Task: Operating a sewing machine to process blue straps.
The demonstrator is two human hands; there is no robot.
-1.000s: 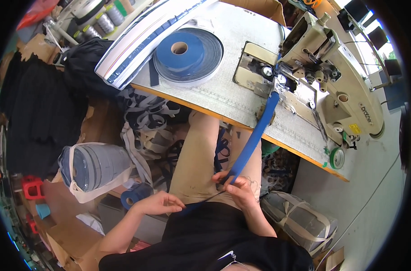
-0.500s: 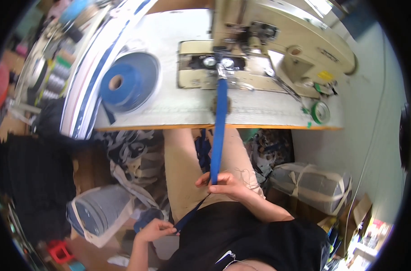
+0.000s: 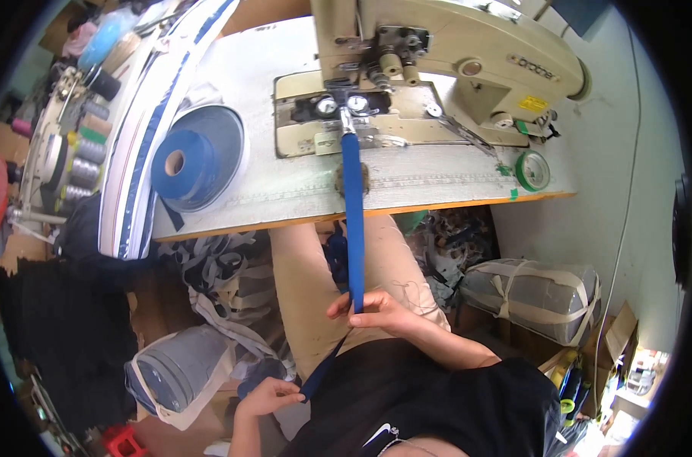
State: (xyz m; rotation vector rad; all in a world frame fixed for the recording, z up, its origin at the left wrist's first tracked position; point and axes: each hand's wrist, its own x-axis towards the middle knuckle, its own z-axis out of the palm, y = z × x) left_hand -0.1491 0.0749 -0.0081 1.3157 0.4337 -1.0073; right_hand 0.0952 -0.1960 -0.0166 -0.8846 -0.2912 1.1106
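A blue tape (image 3: 352, 198) runs from the sewing machine's (image 3: 494, 53) metal guide (image 3: 347, 122) over the table edge down to my lap. My right hand (image 3: 380, 316) grips it above my thighs, with the fingers curled around it. Lower and to the left, my left hand (image 3: 274, 396) pinches the dark lower stretch of the same tape beside my black shirt. A flat roll of blue tape (image 3: 197, 156) lies left of the machine on the white table (image 3: 255, 190).
A striped roll (image 3: 125, 221) lies on the table's left end, near thread cones (image 3: 83, 167). A green tape roll (image 3: 532, 169) is at right. Fabric scraps (image 3: 216, 259), wrapped bundles (image 3: 536, 297), a grey roll (image 3: 167, 373) and a red stool (image 3: 125, 440) sit below. A wall (image 3: 620, 190) bounds the right.
The view has turned, so the table now sits nearly level and the tape hangs vertical. My left hand has dropped lower relative to my right, both keeping hold of the tape.
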